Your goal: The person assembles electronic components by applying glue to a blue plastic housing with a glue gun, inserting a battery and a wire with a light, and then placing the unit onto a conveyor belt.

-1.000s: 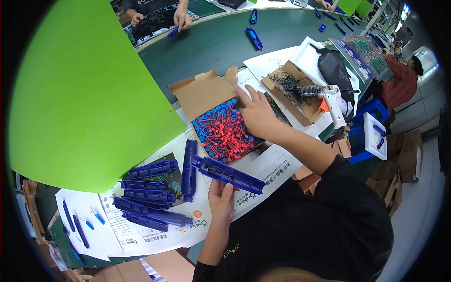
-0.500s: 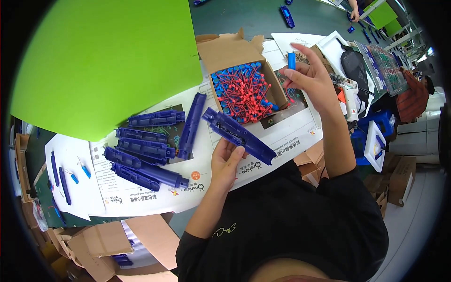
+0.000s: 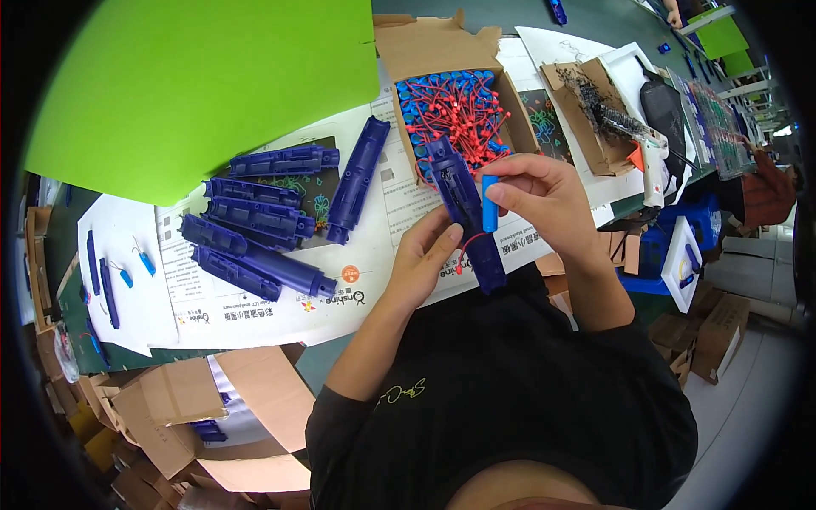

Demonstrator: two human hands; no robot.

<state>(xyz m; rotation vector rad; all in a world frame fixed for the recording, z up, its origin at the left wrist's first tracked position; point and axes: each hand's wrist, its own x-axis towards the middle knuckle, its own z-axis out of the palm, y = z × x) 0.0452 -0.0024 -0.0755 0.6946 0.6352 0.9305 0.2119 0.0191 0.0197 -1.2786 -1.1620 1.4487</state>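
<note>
My left hand (image 3: 422,262) is closed on a dark blue, trough-shaped plastic housing (image 3: 457,189), held tilted in front of my chest with its hollow side up. Between the thumb and fingers of my right hand (image 3: 540,202) is a bright blue cylindrical battery (image 3: 490,210), right over the housing's right edge. A red wire (image 3: 470,241) with a small red connector curves from the battery's lower end across the housing. Just beyond my hands stands an open cardboard box (image 3: 516,113) packed with blue batteries on red wires. Several similar housings (image 3: 285,161) lie to the left.
A large green sheet (image 3: 204,76) covers the far left. Two loose blue batteries (image 3: 146,263) rest on white paper near thin blue parts. At right are a cardboard tray of dark bits (image 3: 586,119) and a white glue gun (image 3: 653,166). An open carton (image 3: 161,391) stands below the table edge.
My right hand has brought the battery down and left to the housing. The housing has turned steeper and shifted right. The view has moved, so the table contents sit higher.
</note>
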